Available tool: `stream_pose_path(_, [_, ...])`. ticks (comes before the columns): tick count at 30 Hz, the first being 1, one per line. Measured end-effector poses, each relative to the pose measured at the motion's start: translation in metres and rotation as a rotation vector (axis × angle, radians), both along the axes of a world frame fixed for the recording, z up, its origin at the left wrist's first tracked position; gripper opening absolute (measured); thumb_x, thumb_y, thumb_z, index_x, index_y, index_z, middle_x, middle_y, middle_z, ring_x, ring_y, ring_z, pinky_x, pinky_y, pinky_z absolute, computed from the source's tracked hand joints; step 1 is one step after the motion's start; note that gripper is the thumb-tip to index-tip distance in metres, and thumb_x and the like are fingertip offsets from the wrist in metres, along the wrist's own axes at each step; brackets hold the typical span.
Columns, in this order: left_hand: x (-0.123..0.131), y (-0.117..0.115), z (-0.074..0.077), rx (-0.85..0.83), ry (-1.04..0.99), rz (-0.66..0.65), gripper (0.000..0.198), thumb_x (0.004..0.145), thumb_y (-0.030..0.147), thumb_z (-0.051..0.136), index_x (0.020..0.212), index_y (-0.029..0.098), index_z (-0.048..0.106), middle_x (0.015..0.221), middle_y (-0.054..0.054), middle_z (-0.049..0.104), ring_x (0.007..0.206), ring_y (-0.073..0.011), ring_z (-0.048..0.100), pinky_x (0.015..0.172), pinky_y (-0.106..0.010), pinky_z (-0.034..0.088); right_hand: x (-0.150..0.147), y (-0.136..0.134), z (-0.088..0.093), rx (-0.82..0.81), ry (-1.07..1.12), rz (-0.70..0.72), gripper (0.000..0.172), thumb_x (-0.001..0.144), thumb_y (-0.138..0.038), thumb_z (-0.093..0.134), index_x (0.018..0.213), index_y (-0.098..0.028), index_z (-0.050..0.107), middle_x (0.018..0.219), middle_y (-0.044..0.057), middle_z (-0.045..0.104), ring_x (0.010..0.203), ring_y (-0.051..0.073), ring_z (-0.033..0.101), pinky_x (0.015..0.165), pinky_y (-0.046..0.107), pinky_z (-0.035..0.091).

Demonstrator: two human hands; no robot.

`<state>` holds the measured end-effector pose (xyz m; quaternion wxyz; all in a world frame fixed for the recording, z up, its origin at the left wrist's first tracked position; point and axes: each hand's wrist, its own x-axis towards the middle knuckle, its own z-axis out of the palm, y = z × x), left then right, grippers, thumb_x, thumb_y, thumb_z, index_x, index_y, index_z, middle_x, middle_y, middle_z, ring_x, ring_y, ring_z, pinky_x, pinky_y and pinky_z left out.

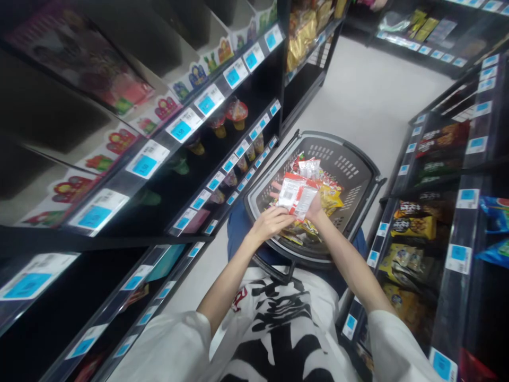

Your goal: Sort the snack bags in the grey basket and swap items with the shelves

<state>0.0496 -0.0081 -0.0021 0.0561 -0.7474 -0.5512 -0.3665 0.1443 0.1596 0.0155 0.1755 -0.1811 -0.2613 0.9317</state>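
Observation:
A red and white snack packet (298, 194) with a barcode is held over a dark grey shopping basket (360, 159). My right hand (315, 206) is closed on the packet from its right side and below; fingertips show past the packet's left edge. My left hand (273, 223) pinches the lower left edge, with its fingers together. Inside the basket lie several small packets, among them a yellow packet (331, 196) and a silvery white packet (310, 169). Blurred print hides the packets' contents.
Dark shelving (222, 132) with blue and white price labels runs along the left, holding a few small lidded cups (237, 112). Stepped shelves at the right hold yellow snack bags (413, 227). Grey floor (382, 74) stretches ahead to another shelf (421, 45).

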Motion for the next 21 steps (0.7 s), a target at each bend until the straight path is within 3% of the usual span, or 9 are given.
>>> stream_pose_path(8, [0.000, 0.003, 0.002, 0.133, 0.094, 0.023, 0.023, 0.104, 0.013, 0.059, 0.124, 0.017, 0.069, 0.103, -0.003, 0.081, 0.095, -0.0170, 0.069, 0.081, -0.032, 0.052, 0.000, -0.003, 0.013, -0.024, -0.020, 0.007, 0.063, 0.088, -0.075, 0.058, 0.116, -0.019, 0.070, 0.104, 0.010, 0.080, 0.112, 0.036, 0.072, 0.104, 0.060, 0.055])
stream_pose_path(21, [0.001, 0.003, -0.003, 0.096, 0.095, 0.046, 0.020, 0.103, 0.016, 0.059, 0.117, 0.018, 0.073, 0.095, -0.003, 0.080, 0.084, -0.0151, 0.068, 0.074, -0.029, 0.051, 0.001, -0.008, 0.015, 0.029, -0.079, 0.009, 0.057, 0.087, -0.072, 0.062, 0.111, -0.020, 0.071, 0.102, 0.009, 0.081, 0.112, 0.035, 0.073, 0.102, 0.054, 0.058])
